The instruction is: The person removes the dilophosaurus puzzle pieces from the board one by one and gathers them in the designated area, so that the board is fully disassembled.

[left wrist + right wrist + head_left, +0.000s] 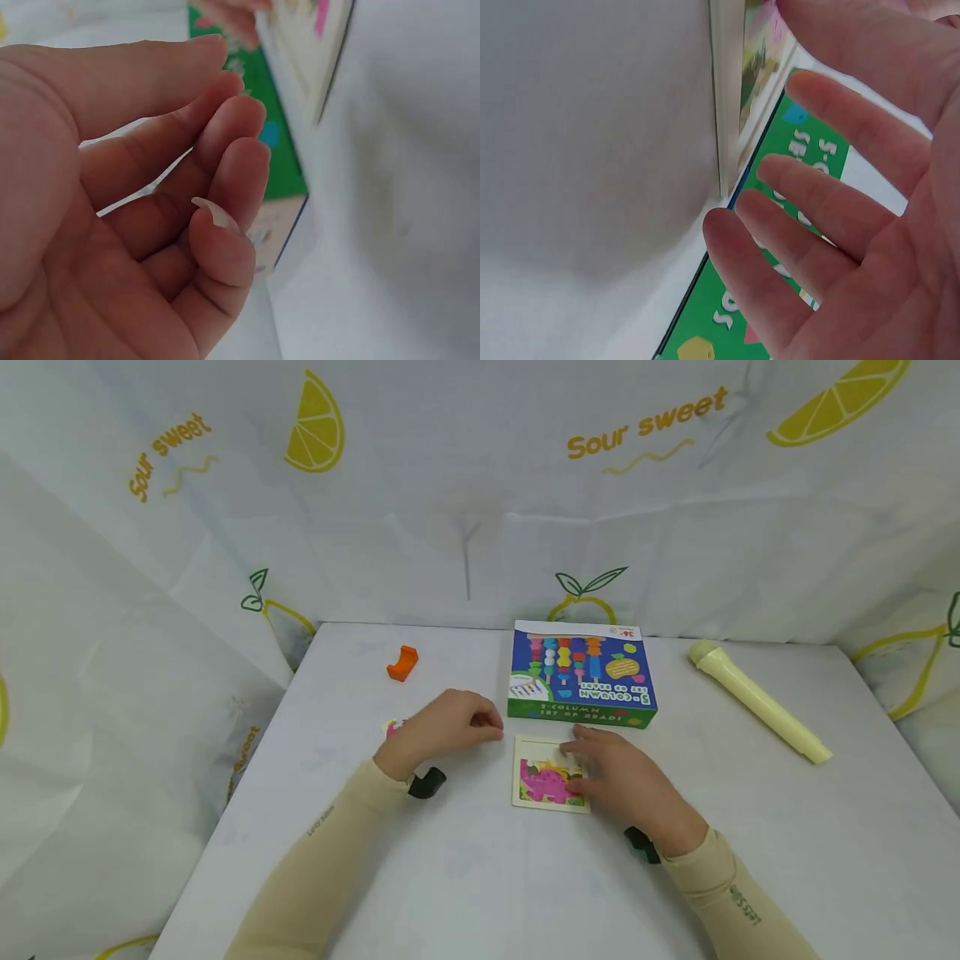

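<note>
A square wooden jigsaw puzzle (551, 785) with a pink dinosaur lies on the table, its upper part showing bare board. Over its right edge is my right hand (626, 777), thumb on the picture and fingers spread. The right wrist view shows those fingers (802, 247) fairly straight, gripping nothing. My left hand (446, 727) hovers left of the puzzle. Its fingers (236, 180) are loosely curled, the thumb lies near the index fingertip, and nothing shows between them. Behind that hand a pink-patterned puzzle piece (392, 727) peeks out, mostly hidden.
A blue and green bead-set box (581, 672) lies just beyond the puzzle. Toward the back left sits an orange block (402, 663) with a curved notch. A pale yellow microphone-shaped stick (761, 702) lies at the right. White printed cloth (465, 510) hangs behind the table.
</note>
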A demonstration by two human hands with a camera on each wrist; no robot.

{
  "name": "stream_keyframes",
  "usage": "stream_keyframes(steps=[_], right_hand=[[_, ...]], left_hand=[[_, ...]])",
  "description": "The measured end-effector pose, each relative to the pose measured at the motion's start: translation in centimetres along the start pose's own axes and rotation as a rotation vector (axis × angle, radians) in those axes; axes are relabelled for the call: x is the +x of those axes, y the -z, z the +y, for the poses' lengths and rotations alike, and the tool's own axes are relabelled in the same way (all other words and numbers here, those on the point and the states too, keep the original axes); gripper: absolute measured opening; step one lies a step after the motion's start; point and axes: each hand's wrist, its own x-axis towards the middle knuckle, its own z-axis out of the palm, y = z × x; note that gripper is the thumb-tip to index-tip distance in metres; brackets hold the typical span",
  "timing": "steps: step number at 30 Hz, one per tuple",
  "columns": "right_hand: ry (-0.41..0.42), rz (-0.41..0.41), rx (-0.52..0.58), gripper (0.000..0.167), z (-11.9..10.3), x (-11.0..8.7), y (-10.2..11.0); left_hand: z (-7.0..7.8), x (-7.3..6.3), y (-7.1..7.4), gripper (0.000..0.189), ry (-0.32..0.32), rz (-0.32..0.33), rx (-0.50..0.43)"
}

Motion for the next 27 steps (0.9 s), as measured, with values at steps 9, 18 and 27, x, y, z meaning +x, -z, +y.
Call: stream_keyframes(steps=[9,18,27], right_hand=[[0.078,-0.006,-0.041,0.041,-0.9,-0.2,-0.6],[0.084,0.007,-0.050,0.045,-0.9,-0.3,-0.8],[0.091,0.012,-0.054,0.045,-0.9,-0.3,-0.8]], left_hand=[[2.2,0.9,-4.2,0.020,-0.051,-0.060,0.134],[2.5,1.1,-5.2,0.024,-0.042,-0.082,0.164],[2.6,1.0,-5.3,0.024,-0.008,-0.069,0.153]])
